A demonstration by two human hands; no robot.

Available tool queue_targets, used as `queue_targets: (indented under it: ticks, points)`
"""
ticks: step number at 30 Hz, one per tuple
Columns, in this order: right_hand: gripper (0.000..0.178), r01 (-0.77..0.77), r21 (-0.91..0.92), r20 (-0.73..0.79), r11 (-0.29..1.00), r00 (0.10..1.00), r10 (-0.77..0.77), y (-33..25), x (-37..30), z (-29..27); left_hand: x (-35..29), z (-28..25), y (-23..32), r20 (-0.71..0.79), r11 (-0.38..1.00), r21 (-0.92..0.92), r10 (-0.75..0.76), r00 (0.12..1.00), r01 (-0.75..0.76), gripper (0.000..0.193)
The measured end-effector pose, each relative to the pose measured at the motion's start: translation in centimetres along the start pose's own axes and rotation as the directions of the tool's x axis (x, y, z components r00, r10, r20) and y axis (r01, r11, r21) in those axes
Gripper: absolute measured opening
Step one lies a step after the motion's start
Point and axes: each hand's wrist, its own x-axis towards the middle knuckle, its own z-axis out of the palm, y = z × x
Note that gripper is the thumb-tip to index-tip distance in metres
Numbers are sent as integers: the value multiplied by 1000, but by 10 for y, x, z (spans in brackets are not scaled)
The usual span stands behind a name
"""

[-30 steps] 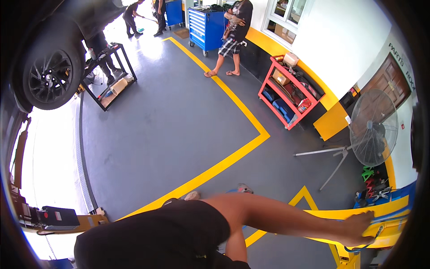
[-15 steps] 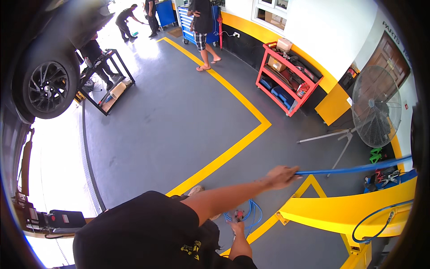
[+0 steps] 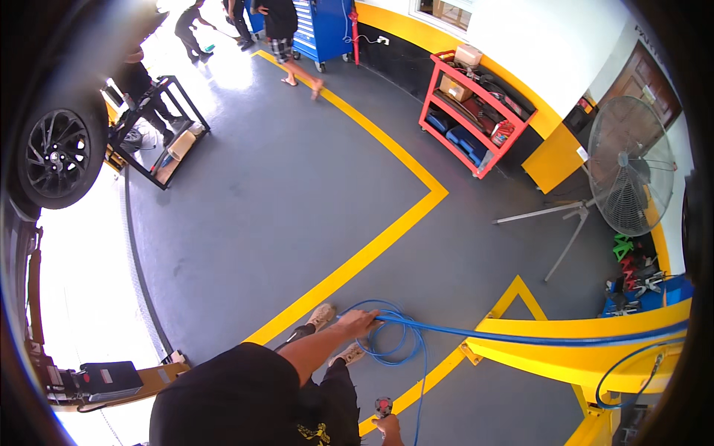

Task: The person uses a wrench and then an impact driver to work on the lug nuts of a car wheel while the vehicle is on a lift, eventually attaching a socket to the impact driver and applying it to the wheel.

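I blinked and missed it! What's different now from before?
The left hand came away from the yellow beam, moving left, and now grips the blue hose. The right hand drew back toward the body, holding a tool. The person in checked shorts walked left past the blue cabinet. The red cart and fan stayed put.

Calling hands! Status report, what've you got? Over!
Left hand: gripping long, thin blue hose. Right hand: holding small red-and-grey tool. Hose looped beside beige shoes, possible snag.

Grey floor (image 3: 282, 193), yellow-lined; red cart (image 3: 476, 88), black trolley (image 3: 192, 105), tripod fan (image 3: 623, 159) standing on it.
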Motion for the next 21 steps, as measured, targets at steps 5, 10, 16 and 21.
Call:
queue_targets:
  ticks: [5,10,16,21]
  points:
    - [72,55,-94,-85,994,994,-63,-10,10,3,-13,-19,11,-125,994,-33,100,987,-105,32]
    - [62,148,115,-175,982,976,-127,-44,33,-29,1,-54,92,-176,961,-74,249,952,-265,33]
    - [45,400,706,-342,584,915,-213,-111,-53,-135,-14,-38,93,-261,909,-58,384,886,-412,34]
    - [39,784,541,-723,306,619,-307,-108,-48,-215,-20,-26,113,-221,910,-75,384,897,-408,30]
